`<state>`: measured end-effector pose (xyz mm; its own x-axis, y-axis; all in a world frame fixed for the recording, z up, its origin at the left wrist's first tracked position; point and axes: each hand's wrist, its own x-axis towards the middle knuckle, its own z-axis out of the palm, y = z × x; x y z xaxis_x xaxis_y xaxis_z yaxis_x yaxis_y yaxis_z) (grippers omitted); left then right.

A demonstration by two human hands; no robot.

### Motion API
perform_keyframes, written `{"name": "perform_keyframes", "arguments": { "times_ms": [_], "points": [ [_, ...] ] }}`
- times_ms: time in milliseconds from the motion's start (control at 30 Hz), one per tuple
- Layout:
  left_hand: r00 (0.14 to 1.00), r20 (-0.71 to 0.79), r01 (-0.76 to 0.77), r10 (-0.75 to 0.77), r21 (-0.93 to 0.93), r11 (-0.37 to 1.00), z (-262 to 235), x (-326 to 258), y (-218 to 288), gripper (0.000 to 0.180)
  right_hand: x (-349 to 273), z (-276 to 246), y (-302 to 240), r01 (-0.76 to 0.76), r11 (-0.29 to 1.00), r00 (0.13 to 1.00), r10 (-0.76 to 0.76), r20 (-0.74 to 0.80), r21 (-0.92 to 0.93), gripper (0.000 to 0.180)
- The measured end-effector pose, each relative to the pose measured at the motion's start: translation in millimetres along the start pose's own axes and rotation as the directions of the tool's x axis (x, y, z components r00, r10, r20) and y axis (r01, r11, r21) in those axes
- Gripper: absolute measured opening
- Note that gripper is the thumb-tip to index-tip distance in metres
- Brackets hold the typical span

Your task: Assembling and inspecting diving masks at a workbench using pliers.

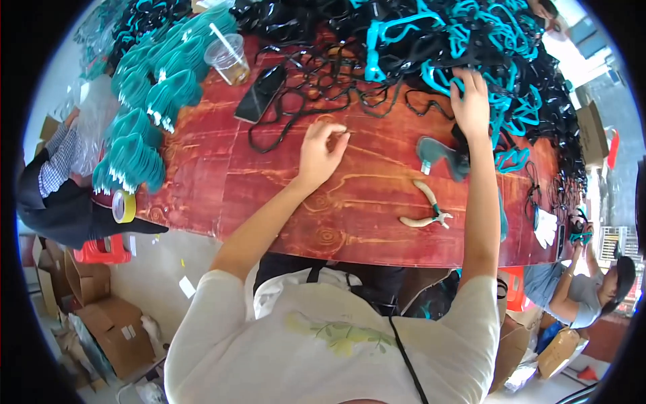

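My left hand [323,153] is raised over the red table [377,178], thumb and forefinger pinched together. A tiny dark thing shows at their tips, too small to name. Farther right, my right hand [471,108] reaches to the near edge of a heap of teal plastic frames [397,30] and glossy black pieces. Its thumb and fingers close around part of one teal frame [437,79]; the fingertips are partly hidden. Beside my right forearm lies a dark mask-like piece [441,156]. Pliers with cream handles [429,195] rest nearer me, handles spread.
Black straps [303,111] tangle across the middle, beside a phone [260,93] and plastic cup [232,64]. Stacked teal pieces [134,145] and yellow tape [124,206] lie left. White gloves [545,227] lie right. One person [57,161] sits left, another [582,293] right.
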<state>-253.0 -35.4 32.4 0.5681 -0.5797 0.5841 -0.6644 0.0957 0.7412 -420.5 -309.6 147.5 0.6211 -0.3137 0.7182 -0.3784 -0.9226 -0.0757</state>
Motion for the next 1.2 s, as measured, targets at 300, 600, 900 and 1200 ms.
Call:
{"name": "perform_keyframes", "arguments": {
  "times_ms": [300,600,900,1200],
  "points": [
    [0.991,0.090,0.108,-0.103,-0.051,0.993,11.2,4.9,-10.9,0.010,71.9,59.2,47.7,-0.038,0.980,0.796,0.148,0.587,-0.196,0.081],
    [0.988,0.116,0.104,-0.104,0.000,0.995,6.3,0.8,-11.7,0.012,120.4,-1.7,72.4,-0.312,0.946,0.756,0.190,0.626,0.088,0.054],
    [0.991,0.105,0.090,-0.088,-0.014,0.996,8.8,3.7,-11.4,0.009,95.7,-45.0,73.6,-0.107,-0.397,0.959,0.203,0.200,0.912,0.022],
    [0.994,0.029,0.110,-0.107,-0.148,0.983,11.3,1.5,-17.7,0.021,44.4,-40.2,31.6,-0.363,-0.291,0.898,0.143,0.415,0.885,0.038]
  ]
}}
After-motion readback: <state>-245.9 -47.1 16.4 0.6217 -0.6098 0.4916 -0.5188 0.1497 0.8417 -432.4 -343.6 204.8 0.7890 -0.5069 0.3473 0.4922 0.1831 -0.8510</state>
